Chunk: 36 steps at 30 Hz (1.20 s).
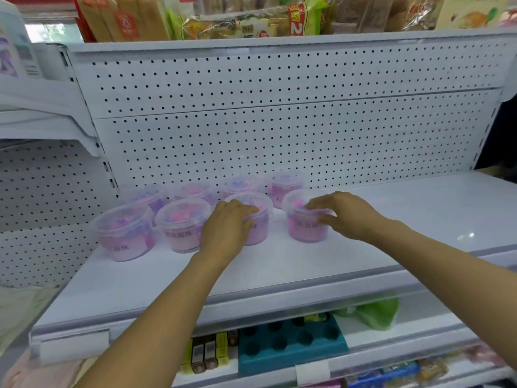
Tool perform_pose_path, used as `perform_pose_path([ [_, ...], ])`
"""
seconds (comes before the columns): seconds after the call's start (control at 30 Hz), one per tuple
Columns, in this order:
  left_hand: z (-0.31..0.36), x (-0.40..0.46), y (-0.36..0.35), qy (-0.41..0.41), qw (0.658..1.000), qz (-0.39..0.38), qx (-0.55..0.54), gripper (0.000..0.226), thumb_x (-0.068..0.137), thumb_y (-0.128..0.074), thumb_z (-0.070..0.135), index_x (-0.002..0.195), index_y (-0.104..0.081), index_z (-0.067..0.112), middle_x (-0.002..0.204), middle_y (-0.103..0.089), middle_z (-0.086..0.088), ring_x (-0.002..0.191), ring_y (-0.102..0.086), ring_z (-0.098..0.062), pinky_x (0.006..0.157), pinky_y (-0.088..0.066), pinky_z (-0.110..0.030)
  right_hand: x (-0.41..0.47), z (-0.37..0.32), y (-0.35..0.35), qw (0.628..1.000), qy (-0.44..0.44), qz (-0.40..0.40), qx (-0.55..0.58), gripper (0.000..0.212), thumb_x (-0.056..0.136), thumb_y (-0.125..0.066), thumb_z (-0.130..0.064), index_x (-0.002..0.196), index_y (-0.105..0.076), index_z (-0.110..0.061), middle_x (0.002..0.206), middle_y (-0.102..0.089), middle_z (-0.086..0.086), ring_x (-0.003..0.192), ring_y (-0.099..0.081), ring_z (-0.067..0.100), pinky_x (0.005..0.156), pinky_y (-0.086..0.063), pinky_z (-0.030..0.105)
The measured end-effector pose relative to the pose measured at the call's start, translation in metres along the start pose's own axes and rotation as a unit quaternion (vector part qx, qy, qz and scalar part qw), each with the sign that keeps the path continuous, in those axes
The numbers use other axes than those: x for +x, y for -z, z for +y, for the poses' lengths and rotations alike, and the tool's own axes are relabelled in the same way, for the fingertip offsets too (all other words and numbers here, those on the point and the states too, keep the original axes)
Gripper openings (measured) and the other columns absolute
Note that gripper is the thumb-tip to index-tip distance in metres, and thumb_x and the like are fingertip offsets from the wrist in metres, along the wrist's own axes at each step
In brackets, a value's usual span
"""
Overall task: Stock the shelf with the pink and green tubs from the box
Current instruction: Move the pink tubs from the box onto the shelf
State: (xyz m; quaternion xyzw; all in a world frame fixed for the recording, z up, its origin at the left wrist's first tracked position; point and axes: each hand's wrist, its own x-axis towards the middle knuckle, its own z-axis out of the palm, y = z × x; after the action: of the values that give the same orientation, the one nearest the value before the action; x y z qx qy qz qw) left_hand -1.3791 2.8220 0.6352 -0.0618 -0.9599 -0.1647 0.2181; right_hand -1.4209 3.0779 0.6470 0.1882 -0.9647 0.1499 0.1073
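Note:
Several clear tubs of pink beads stand in two rows at the left of the white shelf [405, 219]. My left hand [228, 228] rests over the lid and front of one front-row pink tub [258, 222]. My right hand [345, 212] grips the rightmost front-row pink tub [303, 231], fingers curled over its lid. Two more front tubs [123, 233] [181, 224] stand to the left, and a back row [284, 184] sits against the pegboard. No green tub and no box are in view.
A white pegboard back panel [279, 121] rises behind the tubs. The shelf above holds packaged snacks [251, 23]. Below, a teal tray with round holes [291, 343], small boxes [207, 351] and a green bag [377, 312] lie on lower shelves.

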Motion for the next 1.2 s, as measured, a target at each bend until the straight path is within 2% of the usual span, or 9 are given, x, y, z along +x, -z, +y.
perform_pose_path([
  [0.17,-0.003,0.007,-0.002,0.005,1.000,-0.008,0.009,0.035,0.095,-0.052,0.027,0.128,-0.058,0.035,0.131,-0.056,0.006,0.123,-0.042,-0.021,0.084,-0.047,-0.036,0.011,-0.005,-0.006,1.000,-0.010,0.012,0.008,0.043,0.090,-0.054,-0.010,0.126,-0.059,-0.033,0.131,-0.059,-0.001,0.114,-0.055,0.024,0.089,-0.045,0.034],
  [0.3,-0.005,0.008,-0.002,-0.003,1.000,-0.007,0.022,0.035,0.094,-0.051,0.029,0.128,-0.057,0.036,0.126,-0.057,0.004,0.120,-0.043,-0.022,0.078,-0.045,-0.035,0.010,-0.010,-0.011,0.999,-0.035,0.015,-0.006,0.044,0.092,-0.051,-0.013,0.131,-0.051,-0.034,0.136,-0.051,0.001,0.120,-0.049,0.023,0.089,-0.042,0.033],
  [0.5,0.002,0.002,-0.002,-0.062,0.991,-0.058,0.105,0.068,0.089,-0.049,0.052,0.147,-0.027,0.024,0.151,-0.032,-0.005,0.139,-0.026,-0.028,0.113,-0.022,-0.043,-0.022,-0.027,-0.004,0.993,-0.004,0.015,-0.120,0.057,0.096,-0.047,-0.033,0.148,-0.025,-0.030,0.158,-0.017,-0.003,0.144,-0.017,0.021,0.112,-0.024,0.045],
  [0.6,0.024,-0.020,-0.005,-0.120,0.991,0.018,0.058,0.068,0.089,-0.053,0.052,0.146,-0.033,0.020,0.148,-0.037,-0.007,0.137,-0.030,-0.029,0.114,-0.022,-0.048,-0.060,-0.022,-0.004,0.989,-0.005,0.116,-0.096,0.053,0.094,-0.052,-0.032,0.144,-0.036,-0.026,0.152,-0.033,0.002,0.138,-0.033,0.026,0.110,-0.028,0.049],
  [0.7,0.059,-0.045,-0.013,-0.183,0.979,0.079,0.030,0.064,0.089,-0.050,0.052,0.142,-0.039,0.019,0.142,-0.045,-0.008,0.129,-0.041,-0.030,0.111,-0.030,-0.050,-0.110,-0.007,0.000,0.969,-0.004,0.230,-0.085,0.045,0.089,-0.054,-0.030,0.131,-0.054,-0.017,0.134,-0.056,0.009,0.116,-0.056,0.032,0.095,-0.044,0.047],
  [0.8,0.110,-0.073,-0.028,-0.206,0.975,0.081,-0.008,0.064,0.090,-0.043,0.056,0.142,-0.035,0.020,0.140,-0.047,-0.005,0.124,-0.044,-0.026,0.106,-0.033,-0.042,-0.168,0.017,0.009,0.965,-0.049,0.253,-0.054,0.047,0.090,-0.045,-0.037,0.131,-0.053,-0.017,0.131,-0.057,0.007,0.114,-0.057,0.030,0.092,-0.047,0.044],
  [1.03,0.251,-0.137,-0.095,-0.261,0.962,-0.049,-0.059,0.073,0.088,-0.043,0.057,0.148,-0.028,0.019,0.138,-0.051,-0.006,0.118,-0.053,-0.027,0.095,-0.045,-0.040,-0.320,0.115,0.028,0.959,-0.170,0.211,-0.080,0.051,0.091,-0.039,-0.046,0.136,-0.043,-0.022,0.132,-0.053,0.003,0.104,-0.059,0.029,0.070,-0.054,0.043],
  [1.13,0.310,-0.164,-0.133,-0.302,0.947,-0.087,-0.060,0.071,0.088,-0.044,0.056,0.144,-0.035,0.014,0.125,-0.058,-0.010,0.104,-0.059,-0.030,0.081,-0.050,-0.039,-0.390,0.164,0.035,0.949,-0.238,0.184,-0.096,0.050,0.091,-0.047,-0.040,0.136,-0.044,-0.020,0.132,-0.052,0.005,0.110,-0.055,0.030,0.078,-0.052,0.046],
  [1.2,0.346,-0.185,-0.160,-0.319,0.937,-0.124,-0.072,0.070,0.090,-0.046,0.055,0.146,-0.033,0.015,0.129,-0.055,-0.008,0.110,-0.056,-0.029,0.085,-0.047,-0.039,-0.437,0.193,0.038,0.937,-0.284,0.178,-0.100,0.049,0.090,-0.056,-0.034,0.136,-0.045,-0.021,0.132,-0.053,0.004,0.112,-0.055,0.029,0.081,-0.051,0.045],
])
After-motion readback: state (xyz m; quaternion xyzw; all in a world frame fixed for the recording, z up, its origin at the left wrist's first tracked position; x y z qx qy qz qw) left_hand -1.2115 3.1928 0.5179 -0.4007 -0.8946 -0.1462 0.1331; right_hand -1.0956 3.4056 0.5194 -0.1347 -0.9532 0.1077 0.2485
